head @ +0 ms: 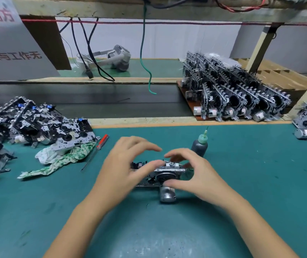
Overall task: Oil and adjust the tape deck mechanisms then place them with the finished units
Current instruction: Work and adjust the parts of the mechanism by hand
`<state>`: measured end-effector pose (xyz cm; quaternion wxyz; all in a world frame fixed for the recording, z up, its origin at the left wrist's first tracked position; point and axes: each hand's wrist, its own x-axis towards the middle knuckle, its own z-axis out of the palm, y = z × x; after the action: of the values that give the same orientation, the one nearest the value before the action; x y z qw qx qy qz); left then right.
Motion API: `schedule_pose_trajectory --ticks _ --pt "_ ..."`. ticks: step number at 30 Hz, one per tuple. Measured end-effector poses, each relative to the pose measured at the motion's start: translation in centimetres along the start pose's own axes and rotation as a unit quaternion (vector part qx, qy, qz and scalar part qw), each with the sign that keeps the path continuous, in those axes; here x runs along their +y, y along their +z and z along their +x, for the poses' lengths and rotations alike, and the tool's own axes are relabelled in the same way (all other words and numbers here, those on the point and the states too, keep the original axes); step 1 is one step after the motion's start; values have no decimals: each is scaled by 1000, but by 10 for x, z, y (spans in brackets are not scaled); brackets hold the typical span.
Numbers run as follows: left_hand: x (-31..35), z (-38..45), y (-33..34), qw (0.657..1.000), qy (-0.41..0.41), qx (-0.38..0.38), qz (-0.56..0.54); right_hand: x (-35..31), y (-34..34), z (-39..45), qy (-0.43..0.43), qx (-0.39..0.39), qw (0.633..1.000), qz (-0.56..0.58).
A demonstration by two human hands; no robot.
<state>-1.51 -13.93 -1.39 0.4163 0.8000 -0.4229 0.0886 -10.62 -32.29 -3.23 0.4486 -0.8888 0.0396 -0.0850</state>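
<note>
Just in front of the dark oil bottle with green nozzle (199, 146), both hands, left hand (128, 164) and right hand (190, 172), pinch the stiff, spiky grey metal tape deck mechanism (160, 174), probably best gripped by its plate edges.

A green counter (242, 174) carries a mechanism (160, 175) at centre, an oil bottle (199, 145) at one o'clock, a screwdriver (100, 144) and rag (61, 159) at ten, piled mechanisms (18, 121) at nine, racked units (238, 95) at two.

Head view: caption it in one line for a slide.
Both hands, left hand and right hand, hold a tape deck mechanism on the green mat, oil bottle just behind.
</note>
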Motion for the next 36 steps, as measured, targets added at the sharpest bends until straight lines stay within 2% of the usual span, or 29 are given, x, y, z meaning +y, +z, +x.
schedule_pose_trajectory --ticks 2,5,7,17,21,36 --pt "3 6 10 998 14 -10 -52 0 5 3 -7 14 999 49" --pt "-2 3 19 995 28 60 -78 2 10 2 -1 29 994 104" --pt "-6 1 19 993 36 57 -93 4 11 2 2 35 993 116" --pt "-6 -3 20 996 51 22 -68 5 12 3 -7 46 992 121" --pt "-6 -1 19 995 34 5 -94 7 12 4 -16 46 992 117" --pt "-4 -5 24 993 18 48 -107 11 16 1 -28 44 988 144"
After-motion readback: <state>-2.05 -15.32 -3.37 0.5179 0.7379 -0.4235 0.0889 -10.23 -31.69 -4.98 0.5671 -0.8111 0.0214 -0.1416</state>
